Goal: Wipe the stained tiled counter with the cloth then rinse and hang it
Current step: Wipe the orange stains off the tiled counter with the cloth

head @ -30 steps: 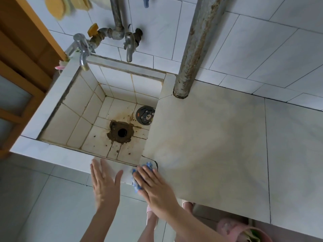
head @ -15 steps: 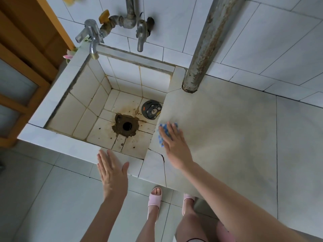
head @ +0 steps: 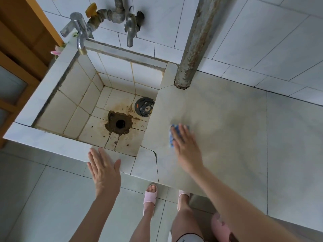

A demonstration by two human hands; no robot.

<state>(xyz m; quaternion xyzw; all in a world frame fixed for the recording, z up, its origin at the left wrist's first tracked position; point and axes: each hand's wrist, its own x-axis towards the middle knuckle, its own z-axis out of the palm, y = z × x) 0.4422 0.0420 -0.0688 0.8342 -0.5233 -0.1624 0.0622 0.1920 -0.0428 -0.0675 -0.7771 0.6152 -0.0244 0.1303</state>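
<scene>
Head view: the right hand [head: 186, 149] presses the blue cloth [head: 171, 137] flat on the tiled worktop [head: 227, 119], near the sink [head: 43, 137] edge. Its grip is wide, with the fingers straight over the cloth, not curled round it. The left hand [head: 104, 170] is spread at the sink's front rim and holds nothing. To wipe well, I judge firm palm pressure and overlapping strokes across the brownish haze would serve, with the cloth kept fully under the fingers.

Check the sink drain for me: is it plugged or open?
Open. The drain hole shows as a dark, uncovered opening, and the round bear-print cover lies beside it, not over it.
</scene>
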